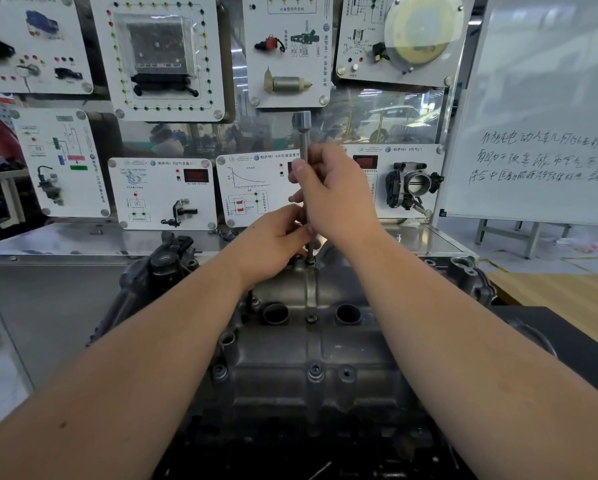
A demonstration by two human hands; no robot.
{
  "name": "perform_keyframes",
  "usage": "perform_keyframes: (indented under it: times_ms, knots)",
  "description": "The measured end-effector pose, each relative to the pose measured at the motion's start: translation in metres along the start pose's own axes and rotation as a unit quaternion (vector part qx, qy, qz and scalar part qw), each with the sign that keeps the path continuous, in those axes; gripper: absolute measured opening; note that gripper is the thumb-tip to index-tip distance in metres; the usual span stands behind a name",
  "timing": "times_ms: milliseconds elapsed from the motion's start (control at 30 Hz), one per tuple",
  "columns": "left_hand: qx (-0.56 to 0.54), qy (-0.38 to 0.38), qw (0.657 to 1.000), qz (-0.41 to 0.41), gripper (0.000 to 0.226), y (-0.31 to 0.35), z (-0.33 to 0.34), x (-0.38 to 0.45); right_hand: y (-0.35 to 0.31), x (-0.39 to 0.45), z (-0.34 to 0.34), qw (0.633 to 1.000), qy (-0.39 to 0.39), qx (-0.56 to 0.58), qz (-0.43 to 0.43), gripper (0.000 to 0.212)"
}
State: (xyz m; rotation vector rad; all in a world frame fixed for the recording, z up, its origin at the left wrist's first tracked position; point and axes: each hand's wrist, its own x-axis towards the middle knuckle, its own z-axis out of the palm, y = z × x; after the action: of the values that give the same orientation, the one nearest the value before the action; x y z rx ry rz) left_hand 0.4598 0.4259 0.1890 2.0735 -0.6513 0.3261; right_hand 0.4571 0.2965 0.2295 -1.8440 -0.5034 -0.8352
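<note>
The right hand (337, 197) hides the middle of the upright socket bar (304, 140), and the left hand (273, 242) covers the spot beside its lower end, so whether the tip sits on the bolt (310, 261) cannot be told. The engine cover (325, 348) is dark and blurred at its near end and cut off by the bottom edge. The whiteboard (539, 98) runs off the right edge, clipping its handwriting, and the print on the display panels (162, 192) is too small to read.
</note>
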Motion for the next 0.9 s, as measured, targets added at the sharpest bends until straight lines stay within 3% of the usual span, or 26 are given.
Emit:
perform_keyframes:
  times_ms: [300, 633, 800, 900]
  knots:
    - [-0.009, -0.001, 1.0, -0.008, 0.021, 0.0005, -0.0008, -0.0006, -0.0012, -0.0018, -0.0005, 1.0, -0.002, 0.027, -0.002, 0.014]
    - [-0.002, -0.004, 1.0, -0.009, 0.015, -0.0068, -0.0003, 0.0028, -0.0016, 0.0003, 0.0, 1.0, 0.0, -0.021, 0.007, 0.021]
    - [-0.018, -0.005, 1.0, -0.011, 0.019, -0.006, -0.0012, 0.0024, -0.0007, -0.0015, 0.0001, 1.0, 0.007, 0.019, 0.009, 0.006]
    - [-0.013, -0.006, 1.0, -0.009, 0.023, -0.0045, -0.0011, 0.0011, 0.0002, -0.0021, -0.0002, 0.999, 0.015, 0.041, 0.013, 0.018]
